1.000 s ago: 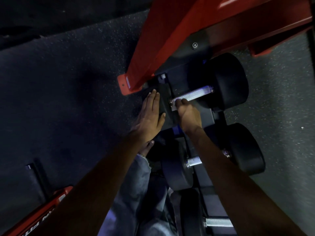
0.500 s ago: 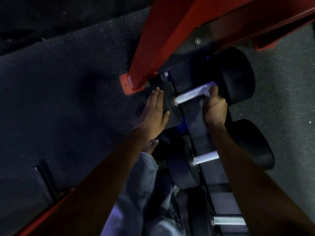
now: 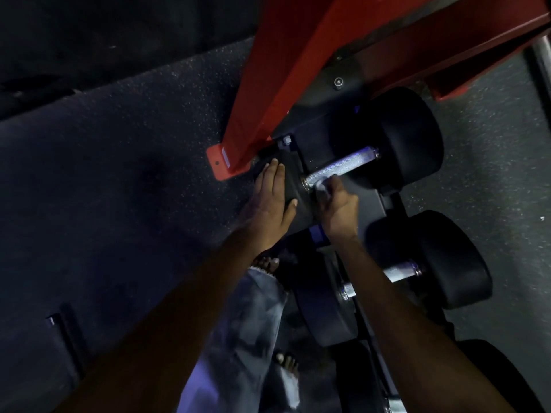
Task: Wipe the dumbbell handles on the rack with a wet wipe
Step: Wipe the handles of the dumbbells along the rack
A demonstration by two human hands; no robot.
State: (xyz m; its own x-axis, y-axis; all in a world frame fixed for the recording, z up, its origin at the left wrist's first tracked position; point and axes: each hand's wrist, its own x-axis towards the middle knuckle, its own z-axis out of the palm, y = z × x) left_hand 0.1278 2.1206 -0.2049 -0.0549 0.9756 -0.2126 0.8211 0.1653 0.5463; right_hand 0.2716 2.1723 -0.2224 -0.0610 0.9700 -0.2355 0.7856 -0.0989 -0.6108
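The left hand [image 3: 272, 207] lay flat, fingers straight, on the near head of the top dumbbell [image 3: 387, 141] on the rack [image 3: 369, 210]. The right hand [image 3: 338, 204] curled its fingers round a pale wipe [image 3: 322, 186], which touched the near end of the handle [image 3: 343, 165].

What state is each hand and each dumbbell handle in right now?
Left hand: flat on the top dumbbell's near black head.
Right hand: pinching a pale wet wipe against the top knurled metal handle.
Second metal handle: untouched, partly hidden by the right forearm.
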